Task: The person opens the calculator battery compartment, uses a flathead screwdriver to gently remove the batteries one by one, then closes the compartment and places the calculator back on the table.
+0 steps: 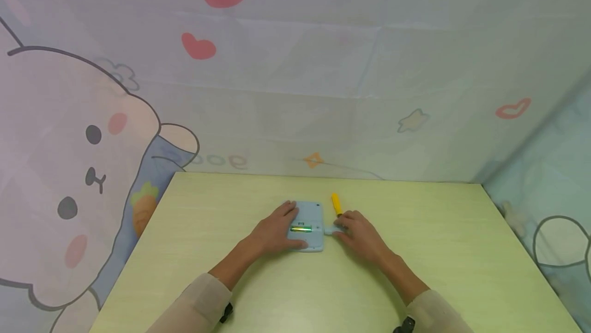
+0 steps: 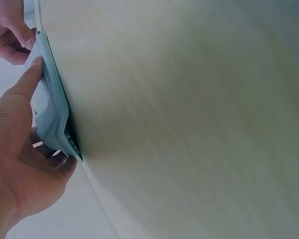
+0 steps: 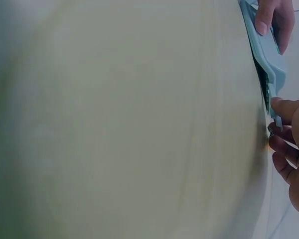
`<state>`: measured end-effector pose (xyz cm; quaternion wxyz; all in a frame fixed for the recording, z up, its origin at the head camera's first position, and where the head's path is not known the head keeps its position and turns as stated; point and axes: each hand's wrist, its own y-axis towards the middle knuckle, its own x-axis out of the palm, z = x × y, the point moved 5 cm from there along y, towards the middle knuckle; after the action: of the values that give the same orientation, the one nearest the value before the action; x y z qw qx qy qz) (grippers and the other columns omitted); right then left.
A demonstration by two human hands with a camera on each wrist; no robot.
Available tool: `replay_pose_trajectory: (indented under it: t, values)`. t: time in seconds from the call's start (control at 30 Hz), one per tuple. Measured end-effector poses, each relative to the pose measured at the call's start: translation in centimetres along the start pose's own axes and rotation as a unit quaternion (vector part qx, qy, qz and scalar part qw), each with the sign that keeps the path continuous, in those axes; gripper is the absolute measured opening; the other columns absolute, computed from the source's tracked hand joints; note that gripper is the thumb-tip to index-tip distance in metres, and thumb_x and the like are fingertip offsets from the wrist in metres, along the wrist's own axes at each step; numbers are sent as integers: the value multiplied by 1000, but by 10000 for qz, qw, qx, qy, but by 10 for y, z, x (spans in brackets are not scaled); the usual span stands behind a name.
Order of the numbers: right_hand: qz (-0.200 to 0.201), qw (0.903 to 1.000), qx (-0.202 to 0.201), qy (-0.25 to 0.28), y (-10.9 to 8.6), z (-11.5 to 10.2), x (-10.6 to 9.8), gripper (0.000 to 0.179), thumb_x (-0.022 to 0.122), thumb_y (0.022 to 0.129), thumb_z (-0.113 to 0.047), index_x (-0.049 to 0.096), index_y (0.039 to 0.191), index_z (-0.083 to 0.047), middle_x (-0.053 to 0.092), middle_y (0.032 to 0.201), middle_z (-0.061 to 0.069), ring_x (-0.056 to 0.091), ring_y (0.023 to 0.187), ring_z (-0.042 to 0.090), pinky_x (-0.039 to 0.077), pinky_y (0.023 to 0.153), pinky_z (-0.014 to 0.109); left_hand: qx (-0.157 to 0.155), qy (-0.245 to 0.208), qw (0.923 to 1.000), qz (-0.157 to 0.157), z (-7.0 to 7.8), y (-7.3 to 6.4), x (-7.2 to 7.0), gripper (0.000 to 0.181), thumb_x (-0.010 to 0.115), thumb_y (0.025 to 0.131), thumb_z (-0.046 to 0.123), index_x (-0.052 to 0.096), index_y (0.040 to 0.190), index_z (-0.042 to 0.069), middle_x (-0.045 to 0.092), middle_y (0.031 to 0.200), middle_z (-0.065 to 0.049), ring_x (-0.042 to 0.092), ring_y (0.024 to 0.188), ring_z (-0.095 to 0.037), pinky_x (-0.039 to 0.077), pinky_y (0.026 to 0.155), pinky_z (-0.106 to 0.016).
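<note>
A light blue calculator (image 1: 315, 243) lies back side up on the table. In its open battery compartment sits a green and gold battery (image 1: 301, 229). My left hand (image 1: 272, 231) grips the calculator's left part, thumb at the near side and fingers at the far side; the left wrist view shows the thumb on the calculator's casing (image 2: 50, 102). With thumb and fingers, my right hand (image 1: 362, 235) pinches a small light blue battery cover (image 1: 329, 230) right beside the calculator. Just beyond those fingers lies a yellow-handled screwdriver (image 1: 336, 203); its tip is hidden by the hand.
The pale yellow-green table (image 1: 212, 204) extends on both sides of the hands. Behind it hangs a printed cloth (image 1: 295, 66) with hearts and a cartoon animal. Another cloth (image 1: 554, 194) hangs along the right edge.
</note>
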<state>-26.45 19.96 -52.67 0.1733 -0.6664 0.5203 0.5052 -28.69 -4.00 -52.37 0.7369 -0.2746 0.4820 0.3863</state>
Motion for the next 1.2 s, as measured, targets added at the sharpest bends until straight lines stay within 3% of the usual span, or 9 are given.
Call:
replay_pose_trajectory:
  t: [0.23,1.2]
  values:
    - [6,9998,-177,-126,-2,-1,0,23,85,92,-16,79,112,-6,70,110,4,58,100,20,54,87,39,22,-33,10000,35,2,0,-1,100,78,90,61,41,162,1,31,172,-11,24,161,-29,42,117,-49]
    - [43,9995,-196,-242,-3,1,3,22,87,90,-15,80,110,-7,70,114,4,57,100,20,54,86,37,30,-26,10000,76,2,0,-1,98,79,90,60,43,160,1,32,171,-12,26,160,-29,43,116,-48]
